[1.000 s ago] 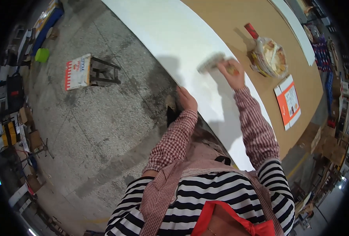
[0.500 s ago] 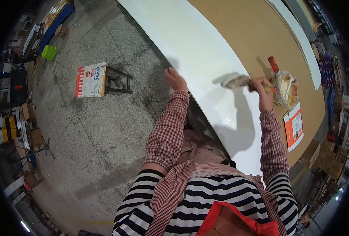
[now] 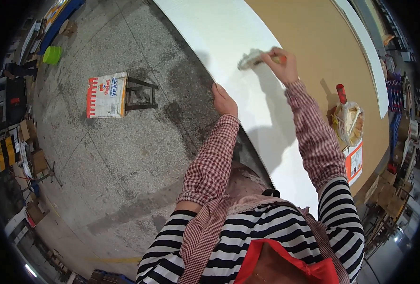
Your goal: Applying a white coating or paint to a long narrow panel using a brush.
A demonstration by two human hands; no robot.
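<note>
White sheet point(image 3: 229, 38): matt, smooth, paper- or board-like. Brown surface point(image 3: 309, 42) beside it: matt, flat, looks like cardboard or fibreboard. Brush point(image 3: 249, 59) in right hand point(image 3: 281, 64): pale worn bristles, glossy orange handle, likely plastic. Left hand point(image 3: 223, 99) flat on the white sheet's edge. Sleeves point(image 3: 210, 161): woven checked cloth, soft, matt. Floor point(image 3: 115, 156): rough concrete, stained, with dark patches. Sack point(image 3: 107, 94) on stool: woven plastic or paper, slight sheen. Stool point(image 3: 139, 92): dark, material unclear. Bag point(image 3: 348, 122) on brown surface: thin crinkled clear plastic, glossy. Red cylinder point(image 3: 341, 93): smooth, likely plastic.
</note>
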